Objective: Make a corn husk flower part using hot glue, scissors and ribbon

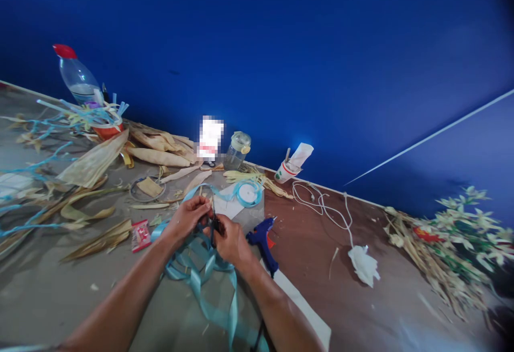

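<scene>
Near the middle of the table my left hand [188,217] is closed in a pinch on light-blue ribbon, though the part between its fingertips is hardly visible. Close beside it, my right hand [231,240] is closed around the dark handles of scissors [213,224], whose blades point away from me by the left fingertips. Loose loops of the light-blue ribbon [196,277] hang and lie below both hands. A ribbon spool [249,193] lies just beyond them on white paper. To the right of my right hand rests a blue glue gun [263,242].
Dried husks [160,148] and blue-wrapped stems [40,122] cover the left side, near a red-capped bottle [78,76]. A glass jar [238,148] and a paper cup [286,171] stand by the blue wall. White cable [325,202] and white flowers [469,229] lie rightward.
</scene>
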`<act>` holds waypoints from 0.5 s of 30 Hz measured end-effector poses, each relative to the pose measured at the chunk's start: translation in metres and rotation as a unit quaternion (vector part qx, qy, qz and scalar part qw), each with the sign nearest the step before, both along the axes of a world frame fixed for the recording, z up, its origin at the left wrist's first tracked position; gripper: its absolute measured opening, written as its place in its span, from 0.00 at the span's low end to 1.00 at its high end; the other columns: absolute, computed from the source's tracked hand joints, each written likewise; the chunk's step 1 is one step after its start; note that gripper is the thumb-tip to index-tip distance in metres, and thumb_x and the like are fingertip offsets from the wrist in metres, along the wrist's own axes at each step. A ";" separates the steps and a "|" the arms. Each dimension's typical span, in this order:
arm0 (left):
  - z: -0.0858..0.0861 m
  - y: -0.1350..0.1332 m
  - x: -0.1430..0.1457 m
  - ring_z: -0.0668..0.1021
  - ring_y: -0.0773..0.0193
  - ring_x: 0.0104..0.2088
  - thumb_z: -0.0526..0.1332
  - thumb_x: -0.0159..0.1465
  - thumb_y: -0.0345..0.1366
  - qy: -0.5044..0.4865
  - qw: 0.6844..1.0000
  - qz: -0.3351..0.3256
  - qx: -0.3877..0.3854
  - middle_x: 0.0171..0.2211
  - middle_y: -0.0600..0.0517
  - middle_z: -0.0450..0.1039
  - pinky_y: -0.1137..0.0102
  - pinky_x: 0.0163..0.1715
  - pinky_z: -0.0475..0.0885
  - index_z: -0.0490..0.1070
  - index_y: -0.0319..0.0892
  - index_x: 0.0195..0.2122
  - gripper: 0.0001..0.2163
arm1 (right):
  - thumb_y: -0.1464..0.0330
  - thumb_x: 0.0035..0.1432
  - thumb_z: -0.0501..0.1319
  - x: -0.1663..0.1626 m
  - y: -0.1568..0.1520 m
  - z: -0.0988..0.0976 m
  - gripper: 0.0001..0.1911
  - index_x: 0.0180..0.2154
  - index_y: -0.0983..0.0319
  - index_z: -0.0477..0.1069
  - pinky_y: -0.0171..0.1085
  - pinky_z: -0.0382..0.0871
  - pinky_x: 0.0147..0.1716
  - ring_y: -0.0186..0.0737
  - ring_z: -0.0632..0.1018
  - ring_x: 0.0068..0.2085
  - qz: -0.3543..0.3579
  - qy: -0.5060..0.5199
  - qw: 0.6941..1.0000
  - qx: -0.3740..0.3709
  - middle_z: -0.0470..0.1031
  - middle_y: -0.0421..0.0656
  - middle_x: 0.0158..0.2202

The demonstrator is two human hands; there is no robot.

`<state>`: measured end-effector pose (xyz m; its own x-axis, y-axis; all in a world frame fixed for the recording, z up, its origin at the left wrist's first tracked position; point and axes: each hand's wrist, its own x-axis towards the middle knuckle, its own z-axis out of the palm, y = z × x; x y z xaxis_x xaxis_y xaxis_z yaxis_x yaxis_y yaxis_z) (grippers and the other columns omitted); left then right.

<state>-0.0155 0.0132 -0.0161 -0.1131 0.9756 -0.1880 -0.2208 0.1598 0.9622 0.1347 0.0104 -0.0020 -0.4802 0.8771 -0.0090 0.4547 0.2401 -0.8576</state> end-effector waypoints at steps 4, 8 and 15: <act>-0.002 0.000 -0.001 0.67 0.72 0.18 0.64 0.53 0.46 -0.001 1.000 -0.004 0.007 0.20 0.56 0.70 0.76 0.18 0.60 0.69 0.41 0.26 0.13 | 0.63 0.56 0.59 0.000 0.000 -0.001 0.11 0.38 0.63 0.71 0.30 0.60 0.24 0.33 0.69 0.25 0.006 0.013 1.000 -0.005 0.73 0.40 0.26; -0.002 0.000 -0.001 0.67 0.71 0.17 0.64 0.53 0.46 -0.006 1.000 -0.005 0.000 0.20 0.55 0.70 0.76 0.17 0.59 0.69 0.41 0.26 0.13 | 0.66 0.56 0.58 0.000 0.000 -0.002 0.09 0.38 0.63 0.71 0.29 0.61 0.24 0.32 0.70 0.25 0.015 0.030 0.999 -0.012 0.74 0.40 0.26; -0.001 0.000 -0.002 0.66 0.73 0.17 0.65 0.52 0.44 -0.027 1.000 -0.002 0.009 0.19 0.57 0.67 0.77 0.18 0.59 0.68 0.40 0.26 0.12 | 0.71 0.55 0.56 0.001 0.001 -0.002 0.08 0.38 0.63 0.71 0.30 0.63 0.26 0.34 0.73 0.28 0.018 0.039 0.999 -0.012 0.77 0.40 0.29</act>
